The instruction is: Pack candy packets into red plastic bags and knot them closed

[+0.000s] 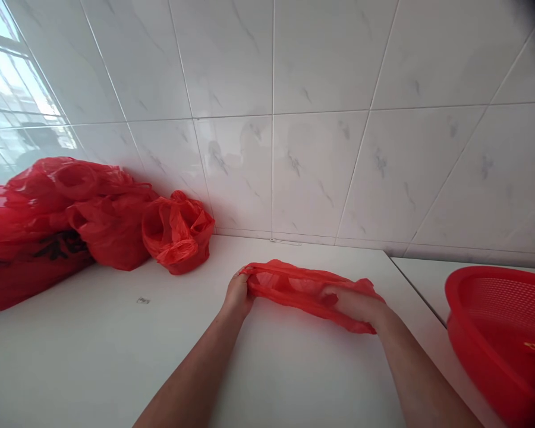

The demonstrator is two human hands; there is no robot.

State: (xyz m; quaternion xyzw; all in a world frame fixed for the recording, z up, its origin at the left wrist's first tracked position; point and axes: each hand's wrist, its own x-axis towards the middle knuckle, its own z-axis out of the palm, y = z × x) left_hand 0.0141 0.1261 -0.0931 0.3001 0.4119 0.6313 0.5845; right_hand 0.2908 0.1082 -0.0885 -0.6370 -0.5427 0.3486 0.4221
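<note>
A thin red plastic bag [289, 291] is stretched sideways just above the white tabletop, its mouth spread toward me. At its left end, my left hand [239, 292] is closed on the rim, with the fingertips partly behind the plastic. My right hand [354, 303] reaches inside the bag from the right end. Its fingers show only dimly through the red film, so their grip is unclear.
Several filled red plastic bags [111, 226] stand along the wall at the left, the nearest a small tied one [178, 235]. A red mesh basket [468, 309] sits at the right, beyond a gap between tabletops. Tiled wall [307, 172] rises behind.
</note>
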